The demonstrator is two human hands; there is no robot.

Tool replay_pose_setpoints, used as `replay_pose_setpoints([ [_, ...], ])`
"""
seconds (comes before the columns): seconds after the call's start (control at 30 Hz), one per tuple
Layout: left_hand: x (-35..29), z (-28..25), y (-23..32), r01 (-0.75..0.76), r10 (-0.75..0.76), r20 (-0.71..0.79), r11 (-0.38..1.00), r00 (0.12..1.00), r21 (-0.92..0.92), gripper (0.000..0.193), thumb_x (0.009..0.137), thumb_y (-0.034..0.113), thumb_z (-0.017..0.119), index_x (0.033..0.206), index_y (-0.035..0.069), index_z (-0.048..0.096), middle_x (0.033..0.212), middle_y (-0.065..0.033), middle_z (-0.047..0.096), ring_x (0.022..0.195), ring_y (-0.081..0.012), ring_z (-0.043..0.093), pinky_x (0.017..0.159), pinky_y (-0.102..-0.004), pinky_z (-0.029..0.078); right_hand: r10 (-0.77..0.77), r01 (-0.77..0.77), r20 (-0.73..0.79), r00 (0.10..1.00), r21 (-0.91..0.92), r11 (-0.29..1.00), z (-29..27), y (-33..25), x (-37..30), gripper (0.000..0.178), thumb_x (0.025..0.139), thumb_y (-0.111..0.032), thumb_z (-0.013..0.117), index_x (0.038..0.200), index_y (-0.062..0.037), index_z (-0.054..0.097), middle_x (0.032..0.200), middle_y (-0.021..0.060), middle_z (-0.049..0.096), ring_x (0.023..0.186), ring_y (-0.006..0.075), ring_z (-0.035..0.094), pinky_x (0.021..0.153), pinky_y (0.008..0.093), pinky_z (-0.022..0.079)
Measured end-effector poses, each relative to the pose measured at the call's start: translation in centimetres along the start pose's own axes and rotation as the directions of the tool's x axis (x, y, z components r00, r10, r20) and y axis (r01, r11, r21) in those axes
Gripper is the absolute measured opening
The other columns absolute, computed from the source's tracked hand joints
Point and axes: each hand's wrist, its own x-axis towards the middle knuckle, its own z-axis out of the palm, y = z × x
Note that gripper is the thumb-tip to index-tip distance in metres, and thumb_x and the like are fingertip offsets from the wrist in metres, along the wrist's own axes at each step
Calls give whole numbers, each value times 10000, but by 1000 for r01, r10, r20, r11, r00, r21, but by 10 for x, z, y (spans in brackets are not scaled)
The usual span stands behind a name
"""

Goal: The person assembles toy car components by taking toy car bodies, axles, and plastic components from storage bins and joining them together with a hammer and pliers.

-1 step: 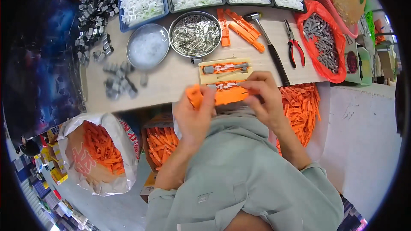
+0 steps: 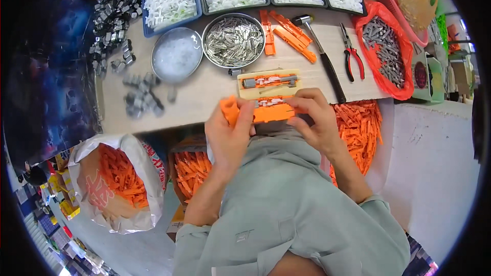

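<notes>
Head view, left to right: white sack of orange parts point(image 2: 120, 174) kept low beside the knees — likely for easy reach; left hand point(image 2: 231, 135) curled, fingers pinching the left end of an orange plastic piece point(image 2: 266, 112) at the table edge; right hand point(image 2: 314, 120) gripping its right end, thumb under; wooden jig point(image 2: 269, 83) just beyond; hammer point(image 2: 319, 53) and pliers point(image 2: 352, 57) farther right

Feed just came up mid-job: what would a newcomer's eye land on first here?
The orange plastic piece held between the left hand and right hand at the bench's near edge. Next, the round metal bowl of silver pins behind it, and the white sack of orange parts lower left.
</notes>
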Motion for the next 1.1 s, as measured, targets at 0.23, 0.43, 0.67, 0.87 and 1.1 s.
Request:
replay_pose_setpoints([
  [0.23, 20, -4, -14, 9, -13, -36, 994, 999, -110, 243, 1055, 227, 537, 1132, 1, 585, 883, -47, 605, 613, -77, 563, 511, -206, 420, -256, 305, 171, 951, -411, 859, -7, 19, 33, 379, 751, -50, 785, 1114, -25, 678, 1043, 129, 603, 964, 308, 588, 822, 387, 499],
  [0.43, 14, -25, -20, 84, -102, -27, 920, 994, -383, 298, 1081, 212, 433, 1249, -15, 529, 881, -15, 512, 712, -106, 585, 577, -218, 458, -240, 304, 194, 951, -466, 831, -1, 30, 50, 329, 782, -60, 760, 1100, -38, 682, 1046, 125, 605, 1015, 309, 572, 875, 398, 477],
  [0.67, 10, -23, -14, 46, -64, -25, 891, 998, -452, 245, 1025, 118, 515, 1219, -26, 560, 938, -46, 597, 812, -142, 609, 699, -277, 500, -224, 263, 139, 965, -511, 818, 3, 12, 45, 335, 815, -66, 750, 1138, -30, 666, 1065, 139, 613, 1022, 324, 583, 880, 412, 484],
  [0.87, 0, 3, -20, 84, -94, -2, 899, 996, -429, 251, 963, 21, 628, 1205, -34, 591, 1045, -92, 694, 927, -96, 638, 841, -264, 512, -44, 75, 189, 981, -160, 984, 15, -26, -5, 345, 813, 5, 740, 1146, -8, 651, 1102, 151, 624, 917, 253, 649, 748, 342, 546],
  [1.1, -1, -5, -24, -170, 175, -111, 984, 978, 58, 247, 990, 44, 594, 1222, -32, 567, 1139, -85, 631, 1045, -121, 597, 955, -262, 464, -67, 98, 99, 993, -359, 928, 3, 8, 0, 351, 799, 23, 742, 1137, -17, 659, 1087, 139, 614, 907, 248, 634, 737, 330, 543],
])
